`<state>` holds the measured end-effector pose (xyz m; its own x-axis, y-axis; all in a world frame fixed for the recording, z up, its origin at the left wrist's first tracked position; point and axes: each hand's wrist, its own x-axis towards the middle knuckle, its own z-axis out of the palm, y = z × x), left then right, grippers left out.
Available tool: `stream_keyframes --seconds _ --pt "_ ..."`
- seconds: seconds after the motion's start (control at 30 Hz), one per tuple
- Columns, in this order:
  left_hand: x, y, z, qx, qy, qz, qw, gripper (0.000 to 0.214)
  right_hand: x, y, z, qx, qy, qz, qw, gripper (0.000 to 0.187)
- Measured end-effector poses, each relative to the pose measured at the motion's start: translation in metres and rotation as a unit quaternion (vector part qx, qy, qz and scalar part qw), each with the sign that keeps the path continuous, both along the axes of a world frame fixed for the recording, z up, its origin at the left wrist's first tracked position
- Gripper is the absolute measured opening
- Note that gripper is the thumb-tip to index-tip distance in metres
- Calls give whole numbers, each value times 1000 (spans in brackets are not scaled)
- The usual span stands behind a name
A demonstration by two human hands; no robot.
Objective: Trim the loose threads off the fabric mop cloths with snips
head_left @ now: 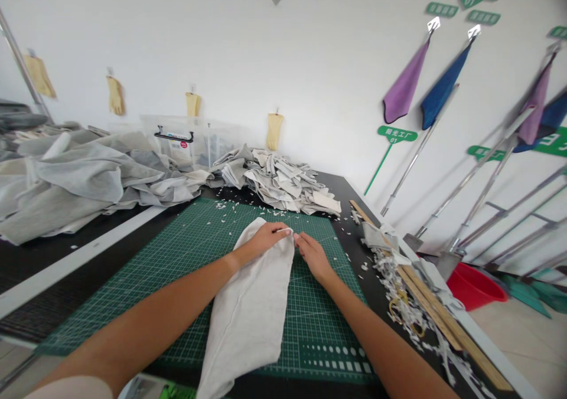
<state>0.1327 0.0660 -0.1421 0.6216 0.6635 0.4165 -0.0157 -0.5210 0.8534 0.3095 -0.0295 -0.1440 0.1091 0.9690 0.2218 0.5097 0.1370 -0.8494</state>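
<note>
A long piece of light grey cloth (252,310) lies along the green cutting mat (319,322), hanging over the near table edge. My left hand (264,238) rests on the cloth's far end, fingers closed and pinching its corner. My right hand (312,254) meets it from the right, fingers pinched on the same edge of the cloth. Both forearms stretch over the mat.
A heap of cut grey cloth pieces (279,182) lies beyond the mat and a large pile of grey fabric (80,183) at the left. A wooden ruler (436,310), scissors (401,309) and white scraps line the right edge. A red basin (476,285) and mops stand on the floor at right.
</note>
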Motion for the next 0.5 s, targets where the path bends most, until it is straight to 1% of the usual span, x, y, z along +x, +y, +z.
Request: stream_keyframes --seconds 0.13,0.33,0.5 --pt "0 -1 1 8 -4 -13 1000 35 -3 -3 0 11 -43 -29 999 45" --pt "0 -3 0 5 -15 -17 1000 31 -3 -6 1 27 -104 -29 994 43" --pt "-1 -4 -2 -8 5 -12 1000 31 -3 -6 -1 23 -122 -31 992 42"
